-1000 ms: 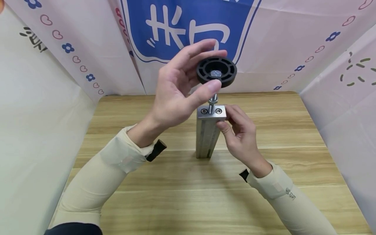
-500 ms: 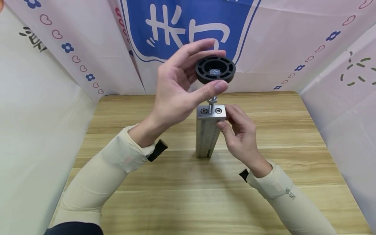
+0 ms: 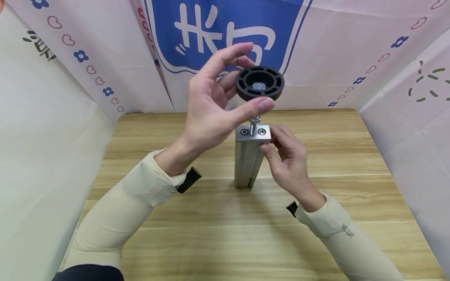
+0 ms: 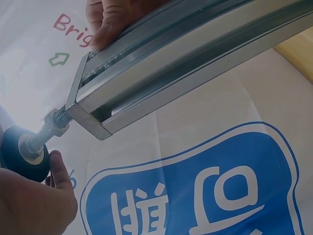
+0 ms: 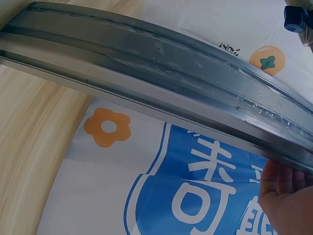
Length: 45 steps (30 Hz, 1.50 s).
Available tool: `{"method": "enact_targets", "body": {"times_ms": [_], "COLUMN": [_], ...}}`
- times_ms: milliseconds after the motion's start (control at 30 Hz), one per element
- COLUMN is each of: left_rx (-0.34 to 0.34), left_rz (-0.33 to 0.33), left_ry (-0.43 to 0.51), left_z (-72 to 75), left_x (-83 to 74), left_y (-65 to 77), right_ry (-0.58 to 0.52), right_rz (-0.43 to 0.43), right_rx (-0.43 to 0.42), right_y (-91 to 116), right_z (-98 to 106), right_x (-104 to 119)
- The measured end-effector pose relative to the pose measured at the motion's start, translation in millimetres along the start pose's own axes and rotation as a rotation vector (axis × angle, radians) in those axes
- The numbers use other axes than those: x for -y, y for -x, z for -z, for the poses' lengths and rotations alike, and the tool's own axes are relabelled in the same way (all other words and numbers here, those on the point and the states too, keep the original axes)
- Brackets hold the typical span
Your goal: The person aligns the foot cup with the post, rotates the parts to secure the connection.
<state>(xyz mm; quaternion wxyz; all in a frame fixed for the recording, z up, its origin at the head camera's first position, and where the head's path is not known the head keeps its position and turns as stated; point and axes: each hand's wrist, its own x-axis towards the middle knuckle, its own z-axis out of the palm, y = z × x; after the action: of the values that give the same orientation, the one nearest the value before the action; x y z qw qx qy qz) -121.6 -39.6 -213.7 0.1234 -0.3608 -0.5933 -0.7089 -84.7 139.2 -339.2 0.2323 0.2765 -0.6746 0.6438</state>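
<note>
An aluminium profile [image 3: 246, 164] stands upright on the table, topped by an end plate [image 3: 253, 138] with two socket screws. A threaded stud [image 3: 253, 129] rises from the plate. At its top is a leveling foot [image 3: 275, 93] with a black ribbed round base. My left hand [image 3: 209, 105] holds that base between thumb and fingers. In the left wrist view, a hex nut [image 4: 59, 123] sits on the stud close to the plate. My right hand [image 3: 290, 160] grips the profile's upper end from the right, thumb in front, some fingers hidden behind it.
The wooden table [image 3: 183, 234] spreads around the profile's base. A printed cloth [image 3: 327, 47] with a blue sign hangs behind, and white cloth panels [image 3: 42, 125] flank both sides. Small black devices [image 3: 189, 179] sit at the wrists.
My left thumb has slid to the right along the black base, and the fingers behind it have shifted slightly. The right hand and profile stay put.
</note>
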Motion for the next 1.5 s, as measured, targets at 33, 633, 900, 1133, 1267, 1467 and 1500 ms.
{"method": "enact_targets", "body": {"times_ms": [33, 633, 900, 1133, 1267, 1467, 1500], "left_rx": [-0.002, 0.066, 0.087, 0.089, 0.063, 0.029, 0.03], "left_rz": [0.0, -0.065, -0.088, -0.034, -0.022, -0.067, -0.073], "left_ry": [-0.001, 0.034, 0.043, 0.016, -0.029, -0.064, -0.059], "left_z": [0.0, 4.2, 3.8, 1.6, 0.7, -0.4, -0.5], "left_x": [0.3, 7.1, 8.8, 4.6, 2.9, 3.7, 4.0], "left_y": [0.1, 2.7, 3.0, 2.0, 0.9, -2.7, -3.1], "right_ry": [0.001, -0.011, -0.015, -0.02, -0.023, -0.024, -0.024], "right_rz": [0.0, 0.011, 0.011, 0.014, 0.014, 0.005, 0.004], "right_rx": [0.0, -0.007, -0.009, -0.007, -0.007, -0.007, -0.006], "right_y": [0.0, -0.9, -0.9, -0.9, -0.5, -0.8, -0.8], "right_z": [0.0, -0.9, -1.1, -1.3, -1.2, -0.4, -0.3], "right_x": [0.0, -1.1, -1.2, -1.6, -1.5, -1.1, -1.0]}}
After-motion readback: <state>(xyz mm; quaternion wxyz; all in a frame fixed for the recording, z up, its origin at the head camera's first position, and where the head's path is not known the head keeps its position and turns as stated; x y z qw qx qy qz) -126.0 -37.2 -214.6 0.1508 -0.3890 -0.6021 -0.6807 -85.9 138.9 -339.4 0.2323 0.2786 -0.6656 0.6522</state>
